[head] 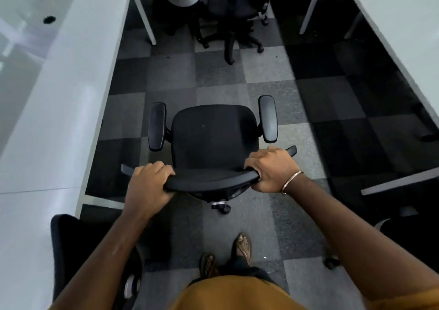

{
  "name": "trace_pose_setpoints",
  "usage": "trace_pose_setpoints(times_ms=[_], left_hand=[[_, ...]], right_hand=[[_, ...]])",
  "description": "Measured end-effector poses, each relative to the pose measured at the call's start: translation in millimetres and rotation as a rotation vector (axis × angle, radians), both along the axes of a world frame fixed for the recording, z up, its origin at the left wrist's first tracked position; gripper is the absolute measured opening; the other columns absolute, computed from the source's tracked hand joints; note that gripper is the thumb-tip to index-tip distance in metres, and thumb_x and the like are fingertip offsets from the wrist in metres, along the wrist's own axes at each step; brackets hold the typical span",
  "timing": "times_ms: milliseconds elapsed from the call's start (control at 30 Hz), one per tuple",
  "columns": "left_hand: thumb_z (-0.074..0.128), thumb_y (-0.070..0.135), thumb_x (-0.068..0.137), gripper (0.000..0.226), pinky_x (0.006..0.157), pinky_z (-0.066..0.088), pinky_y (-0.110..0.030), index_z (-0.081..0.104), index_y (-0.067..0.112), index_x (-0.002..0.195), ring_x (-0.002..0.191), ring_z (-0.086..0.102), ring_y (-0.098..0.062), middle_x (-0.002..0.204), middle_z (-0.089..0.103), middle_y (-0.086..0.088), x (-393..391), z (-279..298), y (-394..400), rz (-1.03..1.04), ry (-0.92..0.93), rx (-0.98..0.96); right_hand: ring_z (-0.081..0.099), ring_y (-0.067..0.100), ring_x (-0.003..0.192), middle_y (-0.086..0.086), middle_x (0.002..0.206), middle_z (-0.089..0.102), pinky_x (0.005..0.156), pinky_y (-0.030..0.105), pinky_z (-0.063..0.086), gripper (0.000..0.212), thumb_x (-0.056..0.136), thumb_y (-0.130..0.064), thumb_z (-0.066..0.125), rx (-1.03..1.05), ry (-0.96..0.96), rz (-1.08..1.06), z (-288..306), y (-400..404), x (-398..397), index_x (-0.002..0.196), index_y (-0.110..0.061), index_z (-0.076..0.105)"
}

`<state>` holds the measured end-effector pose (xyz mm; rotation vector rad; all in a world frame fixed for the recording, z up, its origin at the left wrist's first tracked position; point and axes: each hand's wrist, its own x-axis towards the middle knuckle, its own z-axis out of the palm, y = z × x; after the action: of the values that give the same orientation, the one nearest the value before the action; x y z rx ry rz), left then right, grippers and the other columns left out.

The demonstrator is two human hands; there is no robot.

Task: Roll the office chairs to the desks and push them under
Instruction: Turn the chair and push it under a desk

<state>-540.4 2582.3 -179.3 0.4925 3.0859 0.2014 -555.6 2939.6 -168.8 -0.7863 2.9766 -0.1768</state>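
between desks | left hand [148,182], right hand [273,170] grip chair [213,141] backrest top | casters mostly hidden

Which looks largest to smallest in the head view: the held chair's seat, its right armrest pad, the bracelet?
1. Seat
2. Right armrest pad
3. Bracelet on the right wrist

The bracelet sits nearer the camera yet looks smallest, so the order is safe.

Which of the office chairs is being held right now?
The chair in the aisle, armrests out: left hand and right hand grip its backrest top. The chairs at the far end stand untouched.
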Motion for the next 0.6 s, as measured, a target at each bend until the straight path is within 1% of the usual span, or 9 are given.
trace_pose_setpoints(times_ms=[100, 167, 233, 300, 333, 400, 467, 533, 600], left_hand=[[0.082, 0.039, 0.067, 0.031, 0.081, 0.04, -0.039, 0.064, 0.031, 0.091, 0.081, 0.057, -0.017, 0.085, 0.054, 0.014, 15, -2, -8, 0.037, -0.059, -0.039], [0.079, 0.044, 0.068, 0.028, 0.081, 0.038, -0.036, 0.061, 0.033, 0.087, 0.08, 0.056, -0.015, 0.083, 0.053, 0.015, 25, -5, -11, 0.052, -0.073, -0.045], [0.078, 0.047, 0.069, 0.028, 0.082, 0.037, -0.034, 0.059, 0.035, 0.085, 0.079, 0.054, -0.013, 0.082, 0.052, 0.015, 28, -7, -16, 0.075, -0.072, -0.055], [0.076, 0.047, 0.069, 0.026, 0.081, 0.037, -0.034, 0.057, 0.035, 0.083, 0.077, 0.053, -0.012, 0.079, 0.05, 0.014, 28, -7, -18, 0.089, -0.092, -0.075], [0.076, 0.046, 0.068, 0.026, 0.079, 0.037, -0.034, 0.057, 0.035, 0.082, 0.075, 0.052, -0.013, 0.078, 0.049, 0.014, 29, -7, -19, 0.092, -0.11, -0.079], [0.076, 0.043, 0.066, 0.027, 0.076, 0.035, -0.033, 0.056, 0.035, 0.082, 0.074, 0.052, -0.013, 0.078, 0.048, 0.014, 32, -5, -21, 0.088, -0.14, -0.084], [0.077, 0.041, 0.066, 0.028, 0.077, 0.036, -0.033, 0.056, 0.036, 0.084, 0.076, 0.053, -0.013, 0.079, 0.048, 0.014, 32, -5, -21, 0.089, -0.137, -0.089], [0.077, 0.042, 0.067, 0.028, 0.079, 0.038, -0.033, 0.056, 0.037, 0.086, 0.077, 0.052, -0.011, 0.08, 0.048, 0.015, 26, -1, -23, 0.113, -0.135, -0.092], [0.08, 0.043, 0.066, 0.032, 0.082, 0.039, -0.033, 0.058, 0.038, 0.089, 0.078, 0.053, -0.01, 0.082, 0.049, 0.016, 18, 0, -22, 0.123, -0.151, -0.093]], right_hand=[[0.066, 0.013, 0.084, -0.014, 0.089, 0.065, 0.071, 0.028, 0.037, 0.047, 0.062, -0.057, 0.051, 0.008, -0.072, 0.035, 2, -4, 7, 0.099, -0.036, 0.069], [0.066, 0.009, 0.096, -0.017, 0.102, 0.066, 0.078, 0.029, 0.041, 0.055, 0.068, -0.064, 0.05, -0.023, -0.168, 0.062, 5, -8, 11, 0.112, -0.039, 0.07], [0.067, 0.003, 0.101, -0.018, 0.109, 0.07, 0.088, 0.032, 0.049, 0.047, 0.086, -0.07, 0.055, -0.232, -0.338, 0.038, 11, -12, 17, 0.114, -0.037, 0.074], [0.071, 0.008, 0.092, -0.013, 0.098, 0.074, 0.084, 0.039, 0.054, 0.044, 0.098, -0.067, 0.053, -0.549, -0.402, -0.091, 11, -17, 26, 0.098, -0.032, 0.08], [0.072, 0.009, 0.084, -0.012, 0.089, 0.075, 0.08, 0.042, 0.053, 0.047, 0.1, -0.066, 0.05, -0.605, -0.348, -0.165, 10, -23, 31, 0.089, -0.033, 0.081], [0.066, 0.007, 0.067, -0.014, 0.071, 0.069, 0.076, 0.04, 0.051, 0.057, 0.101, -0.068, 0.043, -0.51, -0.109, -0.316, 0, -38, 38, 0.07, -0.031, 0.074], [0.054, 0.011, 0.051, -0.009, 0.054, 0.056, 0.069, 0.038, 0.048, 0.064, 0.101, -0.066, 0.04, -0.393, 0.135, -0.495, -9, -55, 40, 0.057, -0.023, 0.056], [0.045, 0.019, 0.046, -0.008, 0.049, 0.042, 0.061, 0.036, 0.041, 0.059, 0.102, -0.058, 0.041, -0.39, 0.247, -0.543, -10, -66, 32, 0.055, -0.023, 0.041], [0.042, 0.02, 0.046, -0.009, 0.05, 0.036, 0.059, 0.034, 0.031, 0.053, 0.102, -0.051, 0.042, -0.414, 0.29, -0.508, -13, -63, 20, 0.056, -0.024, 0.036]])
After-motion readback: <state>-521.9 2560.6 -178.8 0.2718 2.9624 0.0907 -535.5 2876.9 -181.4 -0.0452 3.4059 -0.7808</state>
